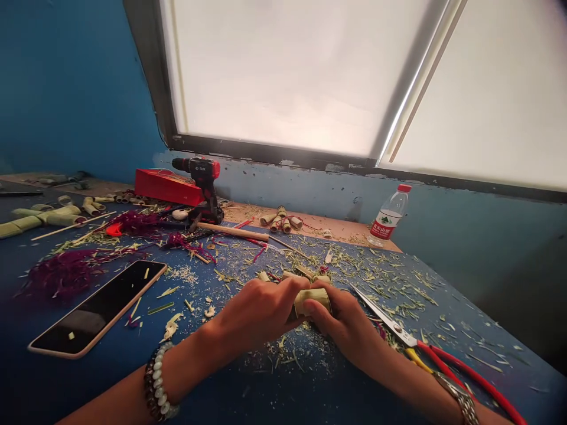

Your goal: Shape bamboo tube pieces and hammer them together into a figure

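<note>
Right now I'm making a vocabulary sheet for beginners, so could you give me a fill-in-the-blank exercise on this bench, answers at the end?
1. The right hand lays its ____ on the near side of the pale green cylinder.
2. The silvery metal band is on the right wrist; the beaded bracelets are on the ____ wrist.
3. The phone lies with its ____ facing up.
4. The scissors have ____ handles.

Missing words: thumb; left; screen; red.

Clock centred on bamboo tube (315, 301): woody, smooth, matt. 4 o'clock, scissors (404, 336): bright metal blades, smooth plastic-looking grips. 9 o'clock, phone (100, 310): glossy, glass-like face. Between 1 and 2, bottle (388, 217): clear, shiny plastic. Tabletop (221, 398): matt.
</note>
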`<state>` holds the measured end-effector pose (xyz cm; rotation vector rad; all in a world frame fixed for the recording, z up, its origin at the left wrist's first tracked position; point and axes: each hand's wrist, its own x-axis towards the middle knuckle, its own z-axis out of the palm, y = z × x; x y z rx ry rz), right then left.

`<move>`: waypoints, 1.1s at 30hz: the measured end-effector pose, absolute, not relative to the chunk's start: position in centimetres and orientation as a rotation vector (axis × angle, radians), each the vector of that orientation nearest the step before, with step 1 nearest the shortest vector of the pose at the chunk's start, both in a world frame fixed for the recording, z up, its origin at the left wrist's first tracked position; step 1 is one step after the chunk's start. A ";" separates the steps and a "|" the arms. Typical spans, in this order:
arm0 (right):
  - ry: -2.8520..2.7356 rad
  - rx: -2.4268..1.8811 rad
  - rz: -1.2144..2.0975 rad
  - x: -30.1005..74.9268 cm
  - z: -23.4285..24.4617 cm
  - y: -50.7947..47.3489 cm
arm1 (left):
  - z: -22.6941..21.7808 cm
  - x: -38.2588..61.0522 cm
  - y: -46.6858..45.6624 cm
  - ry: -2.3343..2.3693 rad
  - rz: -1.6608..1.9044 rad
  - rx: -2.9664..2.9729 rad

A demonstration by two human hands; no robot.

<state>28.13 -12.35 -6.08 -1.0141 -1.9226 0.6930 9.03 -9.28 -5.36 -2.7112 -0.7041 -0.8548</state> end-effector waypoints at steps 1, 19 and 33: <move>-1.921 -1.024 0.677 28.0 -6.1 -12.2 | -5.4 9.1 -9.3 -0.718 -0.851 -2.719; -1.978 -1.098 0.903 29.9 -5.1 -12.4 | -5.1 7.8 -8.2 -0.900 -1.173 -2.811; -1.881 -0.935 1.097 30.1 -4.6 -12.4 | -4.4 7.2 -8.5 -0.837 -0.997 -2.825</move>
